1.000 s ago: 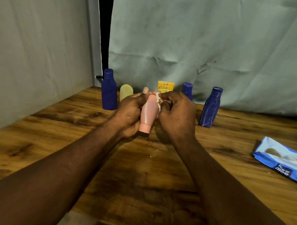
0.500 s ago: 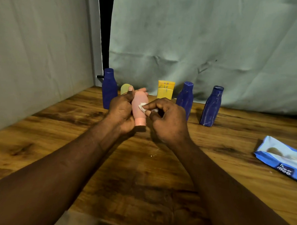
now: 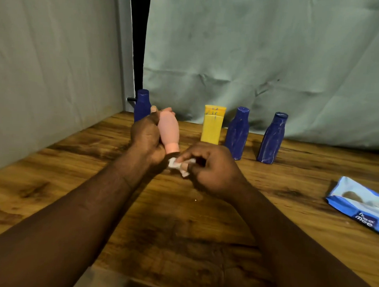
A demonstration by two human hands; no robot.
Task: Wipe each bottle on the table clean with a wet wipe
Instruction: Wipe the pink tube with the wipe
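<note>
Grained brown wooden desk (image 3: pixel 181 219). Near centre: right hand (image 3: pixel 213 170), fingertips pinched on crumpled white wet wipe (image 3: pixel 175 164), just below the cap of inverted smooth pink plastic bottle (image 3: pixel 168 131); left hand (image 3: pixel 146 139) fingers wrapped round it. Glossy blue wipes pack (image 3: pixel 359 207) at right edge. Back edge: flat yellow tube (image 3: pixel 213 124), 3 dark blue bottles (image 3: pixel 238 132), 1 partly hidden behind left hand.

Matt pink plastic bottle (image 3: pixel 168 130), crumpled white wipe (image 3: pixel 179 165), grainy wood table (image 3: pixel 181 219), glossy blue pack (image 3: pixel 359 207)
</note>
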